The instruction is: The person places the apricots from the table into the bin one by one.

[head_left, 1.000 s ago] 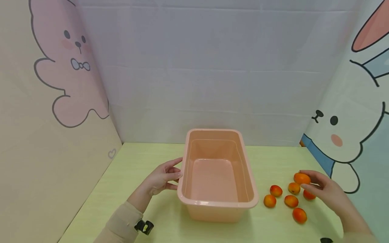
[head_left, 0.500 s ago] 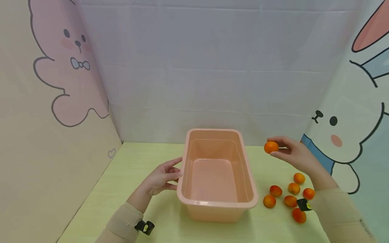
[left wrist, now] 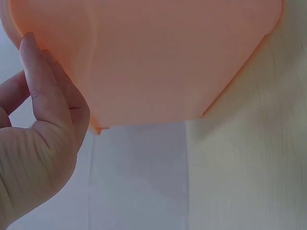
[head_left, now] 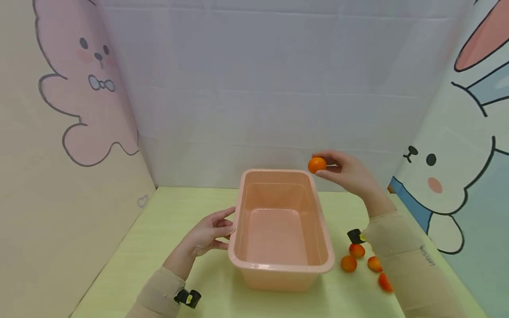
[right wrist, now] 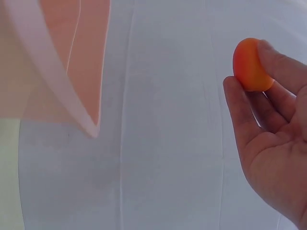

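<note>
Your pale green tabletop (head_left: pixel 179 212) sits boxed in by cartoon-rabbit panels (head_left: pixel 75 110), and at its centre stands the pink plastic tub (head_left: pixel 314 221), open side up and nothing inside it. Your left hand (head_left: pixel 210 232) rests against the tub's left wall, fingers straight and relaxed, gripping nothing; the left wrist view shows the fingertips (left wrist: pixel 33 57) laid flat on the outer side, a placing that looks meant to steady the tub. Your right hand (head_left: pixel 346 170) is raised just beyond the tub's far right corner, thumb and fingers pinching a small orange fruit (head_left: pixel 317 164); the right wrist view shows the fruit (right wrist: pixel 250 64) held at the fingertips rather than deep in the palm, a light hold that would let go easily. To the right of the tub, on the tabletop, lie the loose fruits (head_left: pixel 348 263), four showing in a close cluster, partly hidden behind your right sleeve (head_left: pixel 401 256).
</note>
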### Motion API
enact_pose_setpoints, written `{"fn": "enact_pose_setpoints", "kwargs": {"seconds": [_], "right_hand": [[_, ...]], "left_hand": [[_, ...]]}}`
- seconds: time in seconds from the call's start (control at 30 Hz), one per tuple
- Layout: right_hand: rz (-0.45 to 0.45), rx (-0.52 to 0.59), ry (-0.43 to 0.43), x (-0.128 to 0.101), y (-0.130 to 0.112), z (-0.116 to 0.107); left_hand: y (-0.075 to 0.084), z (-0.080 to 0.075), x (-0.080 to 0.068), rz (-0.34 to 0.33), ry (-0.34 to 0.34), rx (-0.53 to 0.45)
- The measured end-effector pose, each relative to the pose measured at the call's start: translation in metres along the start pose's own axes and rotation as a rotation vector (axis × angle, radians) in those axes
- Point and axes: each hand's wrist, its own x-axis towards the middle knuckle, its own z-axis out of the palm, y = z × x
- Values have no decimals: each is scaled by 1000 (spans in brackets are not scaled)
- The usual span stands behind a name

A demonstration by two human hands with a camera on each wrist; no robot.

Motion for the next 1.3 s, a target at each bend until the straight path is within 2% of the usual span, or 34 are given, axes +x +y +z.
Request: {"fn": "enact_pose_setpoints", "kwargs": {"seconds": [0.23, 0.43, 0.67, 1.0, 1.13, 1.3], "right_hand": [[-40, 116, -59, 31, -13, 30], [-8, 113, -103, 52, -17, 58], [53, 93, -130, 71, -9, 88], [170, 141, -171, 80, 5, 125], [206, 115, -170, 79, 12, 135], [173, 59, -190, 79, 21, 151]], "left_hand": [[-1, -1, -1, 22, -5, -10], [-3, 0, 0, 38, -14, -19], [-3, 1, 1, 31, 17, 0], [-4, 1, 1, 43, 20, 44], [-3, 2, 1, 43, 18, 49], [-3, 2, 1, 41, 16, 43]]}}
